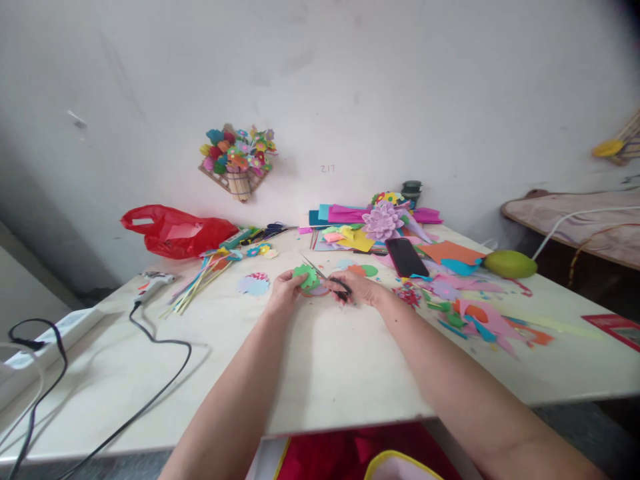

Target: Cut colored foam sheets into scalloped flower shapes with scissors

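Note:
Between the fingers of my left hand [286, 289] is a green paper flower [305, 276] with a scalloped edge. My right hand [359, 287] is closed round the dark handles of a pair of scissors [341, 289], whose blades point at the flower's upper right edge. Whether the blades touch the paper is too small to tell. Pale blue discs [254, 285] lie on the white table left of my hands. Behind my right hand rest an orange piece [357, 270] and a green disc [369, 271]. A pale piece under the flower is partly hidden.
A glue gun [159, 287] with a black cord lies at left, near a power strip [53, 343]. Behind are a red plastic bag [183, 231] and paper strips [197, 283]. At right are a phone [405, 258], coloured scraps [483, 320] and a yellow-green oval object [510, 264].

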The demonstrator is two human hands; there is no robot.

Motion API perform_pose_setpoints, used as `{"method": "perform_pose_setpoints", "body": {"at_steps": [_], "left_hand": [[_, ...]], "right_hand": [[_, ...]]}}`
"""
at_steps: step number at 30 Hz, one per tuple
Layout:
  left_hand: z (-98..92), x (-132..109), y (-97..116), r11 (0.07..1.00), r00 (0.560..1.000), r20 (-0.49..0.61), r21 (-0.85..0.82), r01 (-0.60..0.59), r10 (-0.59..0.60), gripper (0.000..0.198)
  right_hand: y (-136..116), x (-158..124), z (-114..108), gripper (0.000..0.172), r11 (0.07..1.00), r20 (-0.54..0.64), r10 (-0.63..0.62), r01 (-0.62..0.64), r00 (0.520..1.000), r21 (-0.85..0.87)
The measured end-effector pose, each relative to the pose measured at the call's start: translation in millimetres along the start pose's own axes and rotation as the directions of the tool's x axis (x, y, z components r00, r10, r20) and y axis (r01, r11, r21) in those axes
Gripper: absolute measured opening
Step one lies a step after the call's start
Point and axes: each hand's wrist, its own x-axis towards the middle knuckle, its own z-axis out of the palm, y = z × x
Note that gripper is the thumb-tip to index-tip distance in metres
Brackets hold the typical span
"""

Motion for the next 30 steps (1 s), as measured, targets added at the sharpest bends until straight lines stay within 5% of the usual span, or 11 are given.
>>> {"method": "perform_pose_setpoints", "body": {"at_steps": [30], "left_hand": [[0.1, -0.1, -0.8, 0.999, 1.0, 0.0, -0.043, -0.021, 0.021, 0.025]], "right_hand": [[4.6, 2.5, 2.1, 0.03, 0.998, 0.008, 0.014, -0.015, 1.0, 0.061]]}}
